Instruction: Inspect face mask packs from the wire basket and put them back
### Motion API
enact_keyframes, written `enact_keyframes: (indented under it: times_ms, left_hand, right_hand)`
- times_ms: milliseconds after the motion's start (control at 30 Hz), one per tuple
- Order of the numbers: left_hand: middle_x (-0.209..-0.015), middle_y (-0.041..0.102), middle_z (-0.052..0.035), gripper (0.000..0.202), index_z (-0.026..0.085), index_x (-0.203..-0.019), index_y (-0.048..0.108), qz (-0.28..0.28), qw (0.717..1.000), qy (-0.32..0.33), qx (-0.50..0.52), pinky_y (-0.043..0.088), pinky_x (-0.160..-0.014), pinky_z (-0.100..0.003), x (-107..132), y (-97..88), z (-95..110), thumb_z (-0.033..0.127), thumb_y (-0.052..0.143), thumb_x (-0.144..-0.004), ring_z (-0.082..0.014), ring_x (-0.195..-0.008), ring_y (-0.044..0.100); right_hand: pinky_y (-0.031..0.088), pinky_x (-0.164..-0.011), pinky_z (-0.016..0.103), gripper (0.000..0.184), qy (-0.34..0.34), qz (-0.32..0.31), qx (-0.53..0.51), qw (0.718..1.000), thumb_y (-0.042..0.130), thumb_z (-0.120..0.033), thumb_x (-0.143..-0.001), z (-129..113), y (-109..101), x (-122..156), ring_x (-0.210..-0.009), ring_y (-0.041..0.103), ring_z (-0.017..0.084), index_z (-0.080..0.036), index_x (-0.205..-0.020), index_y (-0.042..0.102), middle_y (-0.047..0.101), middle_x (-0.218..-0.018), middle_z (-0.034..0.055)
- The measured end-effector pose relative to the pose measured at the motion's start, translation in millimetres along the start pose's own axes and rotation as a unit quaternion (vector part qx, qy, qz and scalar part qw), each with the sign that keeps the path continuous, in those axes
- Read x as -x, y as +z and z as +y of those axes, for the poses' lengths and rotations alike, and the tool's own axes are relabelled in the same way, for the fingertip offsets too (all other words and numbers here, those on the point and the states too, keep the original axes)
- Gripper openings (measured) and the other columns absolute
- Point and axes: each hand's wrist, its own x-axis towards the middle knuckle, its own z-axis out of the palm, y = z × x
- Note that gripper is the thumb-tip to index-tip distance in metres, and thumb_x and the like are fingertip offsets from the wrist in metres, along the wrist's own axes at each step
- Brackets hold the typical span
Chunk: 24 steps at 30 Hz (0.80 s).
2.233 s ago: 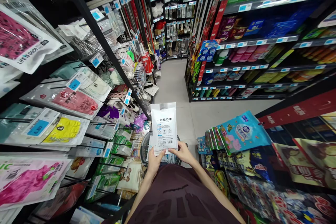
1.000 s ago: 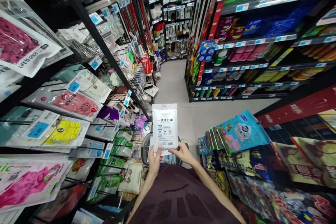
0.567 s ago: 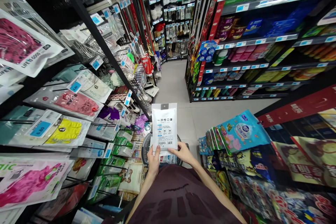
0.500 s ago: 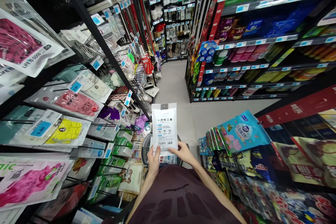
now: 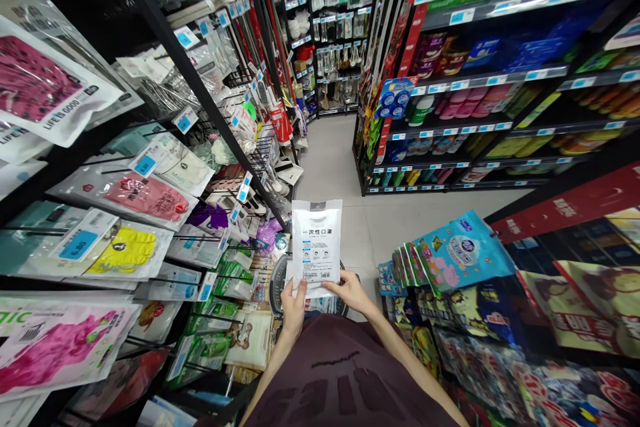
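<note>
I hold a flat white packet (image 5: pixel 316 245) with black print and a barcode upright in front of my chest. My left hand (image 5: pixel 293 307) pinches its lower left corner, fingers closed on it. My right hand (image 5: pixel 350 290) grips the lower right edge, thumb on the front. Just behind the packet and my hands sits a round grey object (image 5: pixel 276 283), mostly hidden.
On my left a black rack (image 5: pixel 165 33) carries hanging packs of pink and yellow gloves (image 5: pixel 120 248) with blue price tags. On my right hang colourful wipe packets (image 5: pixel 463 250). Dark shelves (image 5: pixel 480 77) of bottles stand farther off. A pale tiled aisle floor (image 5: pixel 330 153) runs ahead.
The packet has tipped slightly and shifted a little right and down; both hands keep their hold on its lower edge.
</note>
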Motion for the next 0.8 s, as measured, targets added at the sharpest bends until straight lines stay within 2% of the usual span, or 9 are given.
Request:
enact_keyframes:
  times_ms: [133, 367, 600, 800]
  left_hand:
    - [-0.107, 0.073, -0.0158, 0.053, 0.008, -0.110, 0.071, -0.003, 1.000, 0.005, -0.010, 0.053, -0.088, -0.037, 0.3, -0.6, -0.1, 0.053, 0.069, -0.082, -0.0299, -0.100, 0.068]
    - [-0.105, 0.074, -0.0147, 0.052, 0.009, -0.108, 0.071, -0.001, 1.000, 0.005, 0.006, 0.053, -0.088, -0.037, 0.0, -0.7, -1.8, 0.054, 0.069, -0.081, -0.0300, -0.099, 0.068]
    - [-0.100, 0.074, -0.0130, 0.051, 0.010, -0.106, 0.072, 0.002, 1.000, 0.005, -0.002, 0.053, -0.087, -0.038, -0.6, -3.6, -8.4, 0.053, 0.070, -0.080, -0.0304, -0.097, 0.068]
    - [-0.099, 0.075, -0.0130, 0.046, 0.010, -0.101, 0.072, 0.002, 0.999, 0.023, -0.027, 0.052, -0.085, -0.036, 0.6, -3.3, -5.6, 0.051, 0.070, -0.081, -0.0298, -0.096, 0.068]
  right_hand:
    - [0.054, -0.094, 0.046, 0.043, -0.014, -0.008, -0.012, 1.000, 0.072, -0.050, -0.080, -0.7, -0.1, 0.9, -0.098, 0.069, 0.029, -0.017, -0.107, 0.075, 0.073, -0.110, 0.0101]
    - [0.057, -0.084, 0.043, 0.043, 0.013, 0.016, 0.016, 1.000, 0.078, -0.049, -0.073, -4.0, 1.2, 1.2, -0.092, 0.071, 0.030, -0.016, -0.099, 0.077, 0.075, -0.101, 0.0110]
    - [0.057, -0.084, 0.043, 0.043, 0.001, 0.032, 0.002, 0.999, 0.074, -0.051, -0.076, 1.0, -0.4, 1.2, -0.091, 0.071, 0.029, -0.015, -0.100, 0.076, 0.075, -0.101, 0.0126]
    - [0.057, -0.082, 0.042, 0.039, -0.004, 0.048, 0.017, 0.999, 0.074, -0.050, -0.076, 3.1, -1.0, 1.2, -0.085, 0.070, 0.027, -0.015, -0.090, 0.076, 0.075, -0.095, 0.0117]
